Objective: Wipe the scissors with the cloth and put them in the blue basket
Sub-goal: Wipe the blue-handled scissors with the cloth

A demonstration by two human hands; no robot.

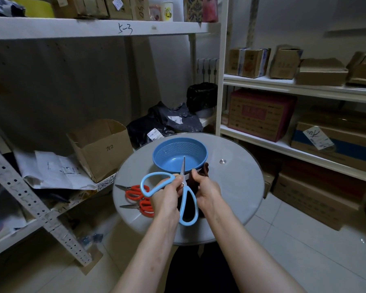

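left hand (167,193) grips blue scissors (186,194) | right hand (207,191) holds cloth (205,169) | blue basket (179,154) behind

A single wide-angle view, taken from the person's head, looks forward and down onto the round grey glass surface (237,187), which lies close below and fills the middle. Two bare forearms (156,240) come in from the bottom edge. The round blue plastic basket (178,149) sits near centre, and white metal shelves (283,83) bend away on both sides.

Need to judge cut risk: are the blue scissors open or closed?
Open: the blue scissors have handle loops splayed apart; one blade points over the blue basket, the other runs into the cloth the right hand grips.
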